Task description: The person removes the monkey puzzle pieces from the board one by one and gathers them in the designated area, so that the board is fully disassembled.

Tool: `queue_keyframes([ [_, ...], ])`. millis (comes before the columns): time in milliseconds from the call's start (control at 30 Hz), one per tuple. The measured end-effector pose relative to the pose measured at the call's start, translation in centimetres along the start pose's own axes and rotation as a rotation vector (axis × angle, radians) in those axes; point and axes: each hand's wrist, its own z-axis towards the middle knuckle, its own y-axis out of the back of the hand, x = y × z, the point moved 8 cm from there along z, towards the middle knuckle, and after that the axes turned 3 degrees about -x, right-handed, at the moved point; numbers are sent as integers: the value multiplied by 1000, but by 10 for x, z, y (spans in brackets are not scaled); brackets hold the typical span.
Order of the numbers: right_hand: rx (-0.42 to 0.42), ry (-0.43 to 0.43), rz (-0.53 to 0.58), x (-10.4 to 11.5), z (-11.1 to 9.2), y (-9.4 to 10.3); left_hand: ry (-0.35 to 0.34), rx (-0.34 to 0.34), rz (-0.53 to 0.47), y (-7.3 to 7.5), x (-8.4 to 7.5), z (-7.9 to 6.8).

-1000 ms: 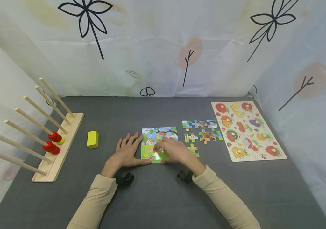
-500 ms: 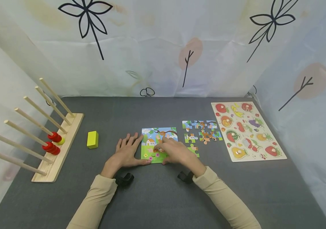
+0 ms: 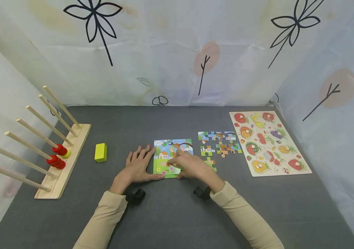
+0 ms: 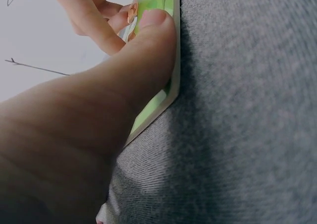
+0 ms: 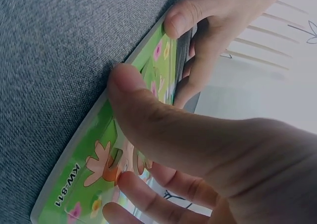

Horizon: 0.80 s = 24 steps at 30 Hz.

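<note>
A jigsaw puzzle board (image 3: pixel 158 169) with a picture of a house, flowers and an animal lies flat in the middle of the table. My left hand (image 3: pixel 138 166) is spread at its left side, the thumb (image 4: pixel 157 30) pressing the near left corner. My right hand (image 3: pixel 192 164) reaches over the board's right half with curled fingers. It holds a green puzzle piece (image 3: pixel 174 170) low in the near part of the picture. In the right wrist view the right thumb (image 5: pixel 126 80) lies by the near rim and the fingertips are on the piece's far side; their exact contact is partly hidden.
Several loose puzzle pieces (image 3: pixel 223 148) lie right of the board. A wooden fruit board (image 3: pixel 268 143) is beyond them. To the left stand a yellow block (image 3: pixel 100 152) and a wooden peg rack (image 3: pixel 71 152) with red and yellow beads.
Half a second ago the green piece showed no pale glare; now it does again, so its tilt seems changed. The right hand shifted very slightly; the left hand stayed in place.
</note>
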Motion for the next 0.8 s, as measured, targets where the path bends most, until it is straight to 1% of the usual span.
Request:
queue_keyframes([
  [167,-27,32,37,-1,-2,5,-2,0,-3,0,-1,0],
  [367,-82,87,41,-9,-10,16,-6,1,-1,-1,0,0],
  [467,-102,84,56,-17,-16,22,-6,0,-4,-1,0,0],
  [600,-110,45,66,-33,-26,27,-10,-3,-11,-1,0,-1],
  [800,-133,24,91,-56,-43,33,-12,-8,-19,-1,0,-2],
])
